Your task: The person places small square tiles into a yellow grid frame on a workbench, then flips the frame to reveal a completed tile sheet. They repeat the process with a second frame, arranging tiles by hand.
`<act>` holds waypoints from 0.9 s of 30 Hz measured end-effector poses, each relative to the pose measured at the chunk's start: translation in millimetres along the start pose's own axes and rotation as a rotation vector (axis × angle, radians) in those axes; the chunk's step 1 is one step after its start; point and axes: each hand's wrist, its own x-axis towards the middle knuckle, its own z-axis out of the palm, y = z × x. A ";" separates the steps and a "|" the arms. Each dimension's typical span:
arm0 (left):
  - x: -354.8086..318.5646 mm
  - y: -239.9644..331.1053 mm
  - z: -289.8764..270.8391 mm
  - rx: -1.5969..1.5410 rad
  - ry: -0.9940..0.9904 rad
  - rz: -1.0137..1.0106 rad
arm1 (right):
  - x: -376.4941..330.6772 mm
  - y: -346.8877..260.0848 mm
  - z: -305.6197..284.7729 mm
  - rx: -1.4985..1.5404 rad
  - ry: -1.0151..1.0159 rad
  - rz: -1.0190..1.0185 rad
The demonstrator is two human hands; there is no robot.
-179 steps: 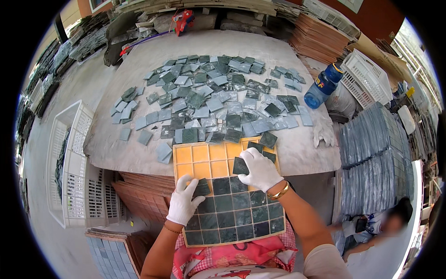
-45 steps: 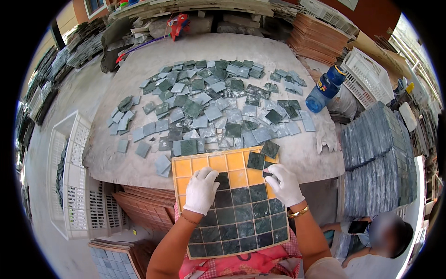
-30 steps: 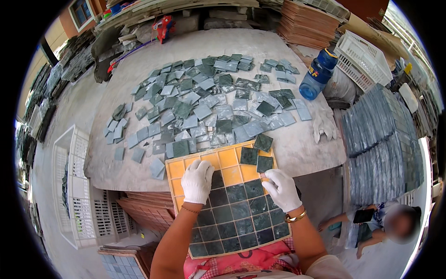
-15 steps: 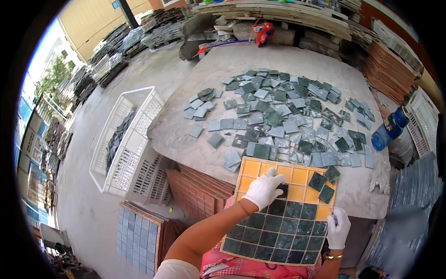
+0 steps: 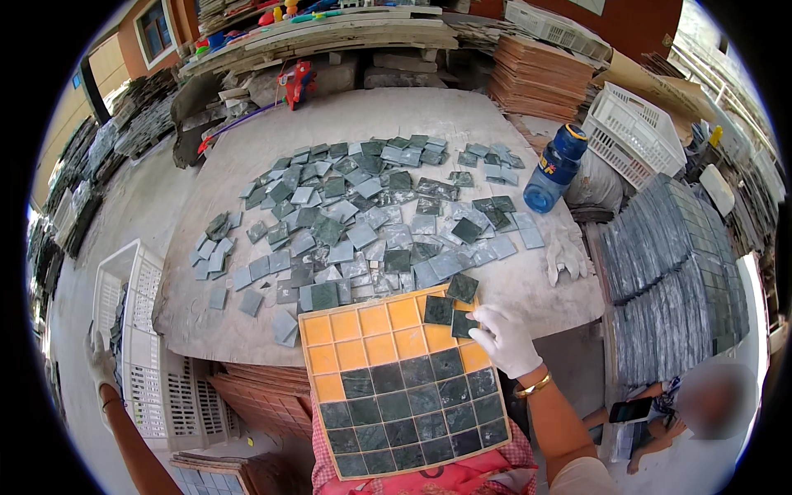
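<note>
A square mosaic grid board (image 5: 348, 322) rests tilted against my front, orange in its upper cells. Dark green stone tiles (image 5: 423, 398) fill its lower rows. In a white glove, my right hand (image 5: 505, 340) pinches the edge of a loose dark green tile (image 5: 464, 325) on the board's upper right. Two more loose tiles lie beside it, one a dark tile (image 5: 438, 310), the other a tile (image 5: 463, 287) over the top edge. Far to the left, my gloved left hand (image 5: 101, 360) is stretched out along a white plastic crate (image 5: 142, 330), its fingers extended; no object shows in it.
Scattered green and grey tiles (image 5: 330, 219) cover the middle of the stone table (image 5: 198, 330). A blue bottle (image 5: 554, 169) and a crumpled glove (image 5: 566, 257) are at right. Stacked slabs (image 5: 660, 280) and a seated person holding a phone (image 5: 629, 410) are beyond the right edge.
My left hand has left the board and swung out left to the crate. My right hand has moved from the board's right edge up to a loose tile. The view has turned right.
</note>
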 end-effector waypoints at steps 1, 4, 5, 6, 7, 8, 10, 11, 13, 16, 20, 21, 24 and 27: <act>-41.0 9.7 47.7 0.012 -0.118 0.008 | 6.2 2.7 1.3 -0.053 -0.053 0.025; -187.2 64.0 120.5 0.055 -0.371 0.088 | 27.7 -5.0 20.1 -0.373 -0.125 -0.032; -218.2 58.9 131.2 0.006 -0.439 0.080 | 37.0 -10.4 24.9 -0.422 -0.195 0.031; -246.6 49.2 143.3 -0.043 -0.512 0.065 | 43.8 -15.6 28.7 -0.476 -0.271 0.099; -278.9 46.3 155.0 -0.064 -0.573 0.036 | 46.0 -18.4 32.8 -0.532 -0.351 0.168; -309.0 46.4 162.9 -0.085 -0.623 0.013 | 45.6 -19.5 33.9 -0.515 -0.320 0.120; -357.3 34.8 168.4 -0.183 -0.715 -0.030 | 46.5 -22.9 35.9 -0.450 -0.252 0.014; -383.3 34.5 173.0 -0.217 -0.729 -0.071 | 48.0 -36.2 35.6 -0.392 -0.309 -0.011; -426.9 29.2 185.4 -0.252 -0.797 -0.098 | 44.3 -47.6 51.3 -0.326 -0.391 -0.059; -461.7 26.9 197.2 0.005 -0.876 0.124 | 42.5 -57.7 69.8 -0.267 -0.466 -0.087; -468.8 35.6 200.6 -0.015 -0.838 0.434 | 46.8 -62.2 79.1 -0.203 -0.475 -0.062; -466.2 33.6 199.6 0.008 -0.810 0.421 | 47.1 -62.3 78.7 -0.179 -0.442 -0.070; -456.1 25.7 191.9 0.054 -0.734 0.373 | 53.6 -47.8 72.3 -0.175 -0.252 -0.112; -450.3 10.5 177.6 0.015 -0.669 0.276 | 71.3 -31.9 46.1 -0.240 -0.133 -0.005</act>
